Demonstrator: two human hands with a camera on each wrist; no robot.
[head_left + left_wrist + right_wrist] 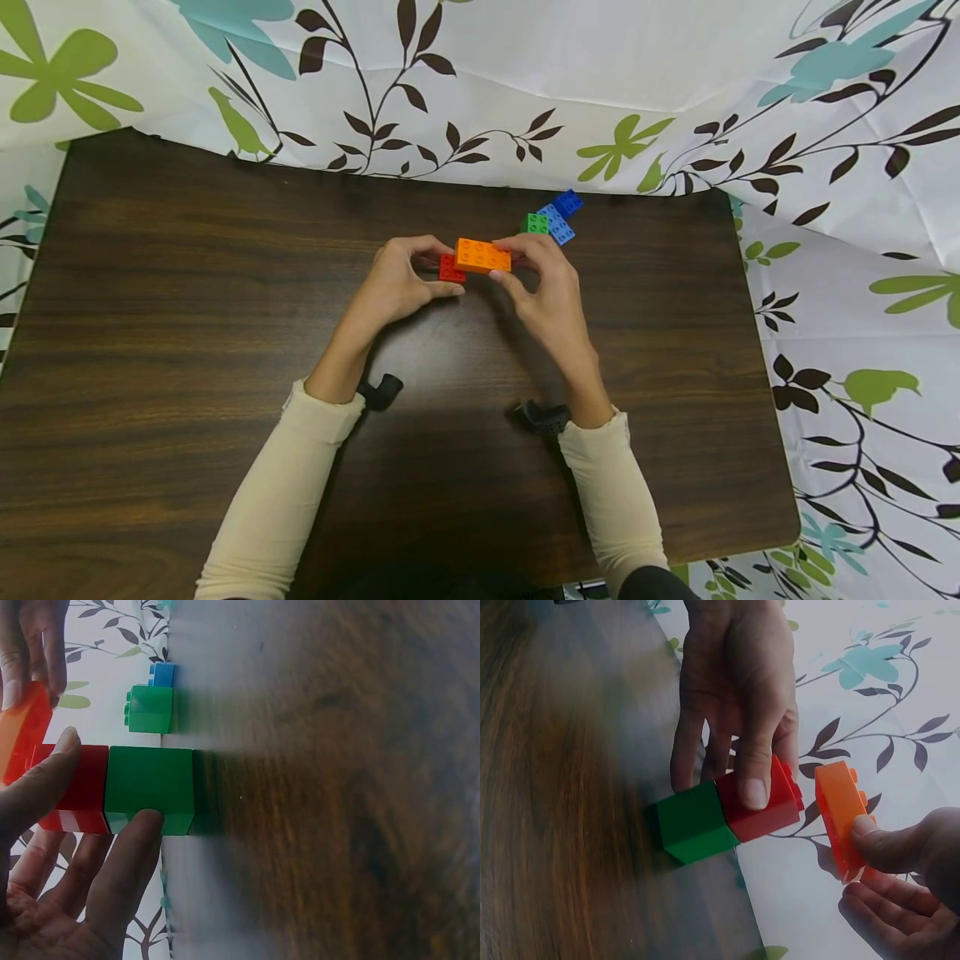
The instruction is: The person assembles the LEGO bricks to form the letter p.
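A red toy brick (761,804) sits on top of a green toy brick (697,823), which stands on the table. My left hand (397,282) holds this stack, thumb on the red brick and a finger against the green one. Pinched by its right end in my right hand (546,283) is an orange brick (482,256), longer than the red one. It hangs just above the red studs, slightly tilted; the right wrist view shows a gap between the two. From above, the orange brick overlaps part of the red brick.
Behind the right hand stand another green brick (536,223), a light blue brick (557,223) and a dark blue brick (567,203). A patterned curtain (525,75) borders the far edge of the dark wooden table (187,333).
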